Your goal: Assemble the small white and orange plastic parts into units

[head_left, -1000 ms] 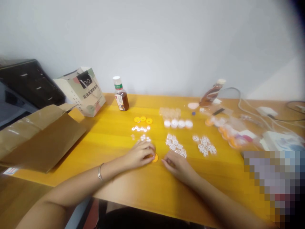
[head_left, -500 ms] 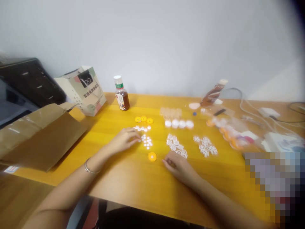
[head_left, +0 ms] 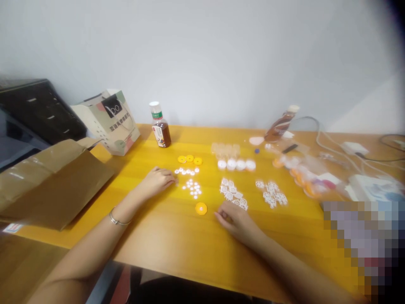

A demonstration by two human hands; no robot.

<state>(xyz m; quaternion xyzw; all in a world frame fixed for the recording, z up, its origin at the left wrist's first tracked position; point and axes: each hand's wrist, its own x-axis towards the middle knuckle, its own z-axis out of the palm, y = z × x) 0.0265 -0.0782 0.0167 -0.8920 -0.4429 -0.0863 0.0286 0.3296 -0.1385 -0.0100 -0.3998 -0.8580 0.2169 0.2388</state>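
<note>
My left hand point(head_left: 158, 181) rests over the table left of several small white discs point(head_left: 193, 188), its fingers drawn together around something I cannot make out. My right hand point(head_left: 234, 216) lies with curled fingers at the lower end of a pile of white lattice pieces point(head_left: 232, 193); whatever it may hold is hidden. Between the hands sits an orange scalloped disc point(head_left: 201, 208) with a pale centre. Three yellow discs point(head_left: 190, 158) lie farther back, above a row of small white pieces point(head_left: 187, 171).
A cardboard box point(head_left: 60, 185) and a paper bag point(head_left: 110, 120) stand at left. One bottle point(head_left: 160, 128) is upright behind; another bottle point(head_left: 281, 124) leans at right. White round pieces point(head_left: 236, 164), a second lattice pile point(head_left: 272, 194) and cables point(head_left: 332, 145) lie rightward.
My left hand has moved left, away from the small white discs, and its fingers have drawn closer together. My right hand has hardly moved.
</note>
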